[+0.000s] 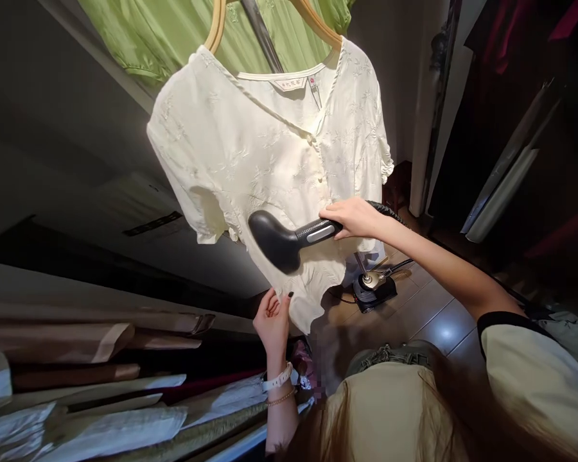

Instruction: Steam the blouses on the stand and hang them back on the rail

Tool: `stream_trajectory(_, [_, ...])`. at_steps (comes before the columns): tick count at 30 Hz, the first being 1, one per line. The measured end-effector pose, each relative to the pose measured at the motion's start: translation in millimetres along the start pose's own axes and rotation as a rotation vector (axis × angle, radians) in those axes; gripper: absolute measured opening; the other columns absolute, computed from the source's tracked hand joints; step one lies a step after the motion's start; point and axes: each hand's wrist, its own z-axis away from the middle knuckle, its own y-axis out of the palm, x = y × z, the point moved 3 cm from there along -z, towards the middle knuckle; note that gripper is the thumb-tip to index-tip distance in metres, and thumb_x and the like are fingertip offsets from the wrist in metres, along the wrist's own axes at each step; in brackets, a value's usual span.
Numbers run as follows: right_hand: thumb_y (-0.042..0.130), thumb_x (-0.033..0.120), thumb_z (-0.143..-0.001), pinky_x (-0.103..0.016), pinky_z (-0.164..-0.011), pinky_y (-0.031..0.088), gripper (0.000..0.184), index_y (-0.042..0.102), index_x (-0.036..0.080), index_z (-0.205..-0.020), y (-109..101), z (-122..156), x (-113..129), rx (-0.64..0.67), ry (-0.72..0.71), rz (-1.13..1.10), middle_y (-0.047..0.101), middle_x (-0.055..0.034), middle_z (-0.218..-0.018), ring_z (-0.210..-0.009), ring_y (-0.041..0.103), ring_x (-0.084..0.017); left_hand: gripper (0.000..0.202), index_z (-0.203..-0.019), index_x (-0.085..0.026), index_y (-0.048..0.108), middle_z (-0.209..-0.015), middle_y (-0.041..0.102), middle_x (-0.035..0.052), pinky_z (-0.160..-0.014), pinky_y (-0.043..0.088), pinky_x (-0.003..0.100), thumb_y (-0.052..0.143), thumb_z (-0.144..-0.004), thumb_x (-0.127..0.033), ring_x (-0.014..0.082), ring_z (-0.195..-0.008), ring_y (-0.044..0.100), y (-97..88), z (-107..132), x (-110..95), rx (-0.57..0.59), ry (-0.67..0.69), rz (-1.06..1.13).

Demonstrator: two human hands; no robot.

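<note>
A cream short-sleeved blouse [264, 147] with embroidered sprigs and a buttoned V-neck hangs in front of me on a wooden hanger [320, 24]. My right hand [354, 218] is wrapped round the handle of a black garment steamer [277, 240], its broad head against the lower front of the blouse. Below the steamer head, my left hand [273, 314] pinches the blouse's lower hem between thumb and fingers. A white watch and a thin bracelet circle the left wrist. The steamer's face is hidden against the cloth.
Behind the blouse hangs a light green garment [173, 32] near a metal pole [262, 35]. The steamer's base [374, 292] stands on the tiled floor [438, 321], its black hose running up to the right hand. Hanging clothes [101, 378] fill the lower left; dark garments [486, 147] hang at right.
</note>
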Motion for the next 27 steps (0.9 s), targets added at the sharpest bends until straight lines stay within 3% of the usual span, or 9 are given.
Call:
stream_trajectory(2, [0.081,0.037,-0.085,-0.030,-0.061,0.018,0.039,0.061,0.020,-0.113,3,2,2,0.013,0.005,-0.003,0.070,-0.0061,-0.104,-0.091,0.062,-0.022,0.052,-0.101,-0.013,0.076,-0.095,0.077,0.0095,-0.087,0.059,0.033,0.090,-0.060,-0.042,0.0209,-0.088,0.072,-1.5,-2,2,-0.016,-0.002,-0.026])
stream_trajectory(4, [0.081,0.037,-0.085,-0.030,-0.060,0.017,0.038,0.061,0.019,-0.112,7,4,0,0.000,0.053,-0.001,0.070,-0.0070,-0.102,-0.088,0.062,-0.022,0.048,-0.095,-0.013,0.077,-0.093,0.077,0.0097,-0.086,0.060,0.036,0.090,-0.060,-0.043,0.0230,-0.087,0.072,-2.8,-3,3,-0.018,0.004,-0.057])
stream_trajectory(9, [0.075,0.039,-0.090,-0.030,-0.060,0.020,0.033,0.061,0.020,-0.113,18,10,-4,-0.085,0.095,-0.034,0.070,-0.0063,-0.101,-0.089,0.061,-0.022,0.048,-0.093,-0.013,0.077,-0.088,0.077,0.0082,-0.081,0.061,0.036,0.090,-0.059,-0.045,0.0240,-0.085,0.072,-4.5,-3,4,-0.004,0.001,-0.082])
stream_trajectory(22, [0.077,0.035,-0.088,-0.032,-0.060,0.019,0.037,0.060,0.017,-0.116,31,20,11,-0.027,0.216,-0.047,0.071,-0.0070,-0.104,-0.091,0.063,-0.023,0.049,-0.092,-0.015,0.077,-0.089,0.077,0.0080,-0.082,0.063,0.038,0.091,-0.057,-0.046,0.0258,-0.087,0.073,-7.0,-9,15,-0.005,-0.017,-0.089])
stream_trajectory(27, [0.075,0.043,-0.090,-0.032,-0.061,0.024,0.039,0.061,0.018,-0.116,38,24,13,-0.067,0.195,-0.056,0.071,-0.0071,-0.104,-0.093,0.063,-0.023,0.050,-0.092,-0.015,0.079,-0.090,0.077,0.0092,-0.081,0.062,0.038,0.091,-0.056,-0.048,0.0259,-0.086,0.073,-10.4,-10,16,0.006,-0.035,-0.078])
